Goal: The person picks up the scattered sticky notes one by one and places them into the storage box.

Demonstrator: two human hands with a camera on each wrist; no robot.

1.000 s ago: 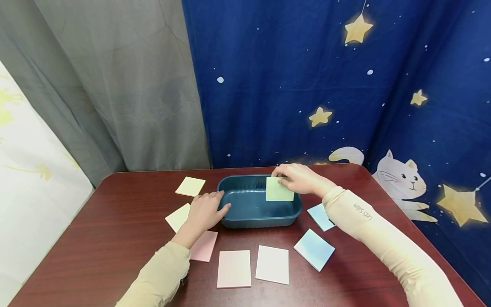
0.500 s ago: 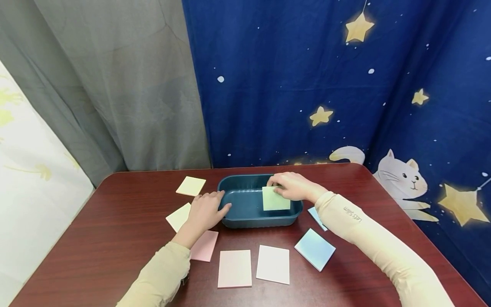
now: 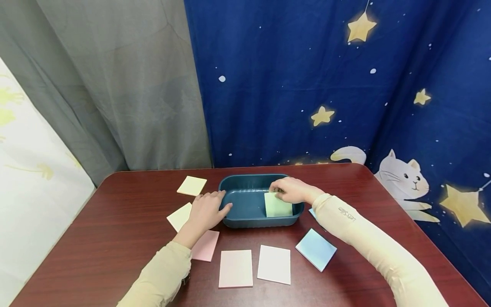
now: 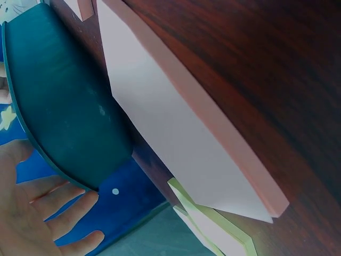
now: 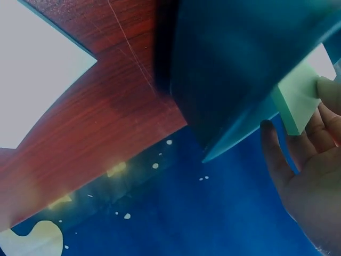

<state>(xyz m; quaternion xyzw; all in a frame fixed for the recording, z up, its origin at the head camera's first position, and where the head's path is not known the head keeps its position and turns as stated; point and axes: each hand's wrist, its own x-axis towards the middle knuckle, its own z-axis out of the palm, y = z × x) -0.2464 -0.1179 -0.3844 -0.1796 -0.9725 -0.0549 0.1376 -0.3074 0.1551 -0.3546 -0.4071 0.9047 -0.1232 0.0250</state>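
Note:
A dark teal rectangular basin (image 3: 245, 222) stands on the table. My right hand (image 3: 293, 190) pinches a light green sticky-note pad (image 3: 278, 206) by its upper edge, holding it upright inside the basin's right end. In the right wrist view the thumb lies on one face of the green pad (image 5: 299, 101) and the fingers are behind it. My left hand (image 3: 207, 211) rests at the basin's left rim, its fingers extended. The left wrist view shows those fingertips (image 4: 88, 198) right at the basin's rim (image 4: 50, 162).
Around the basin lie yellow pads (image 3: 192, 186) and a pale yellow one (image 3: 179, 216) at left, a pink pad (image 3: 206, 246) by the left wrist, light pink (image 3: 235, 268) and white-pink (image 3: 274, 264) pads in front, and blue pads (image 3: 316, 250) at right. Curtains (image 3: 268, 85) hang behind the table.
My right hand has lowered the green pad from above the basin's right end down into it. My left hand has stayed at the left rim.

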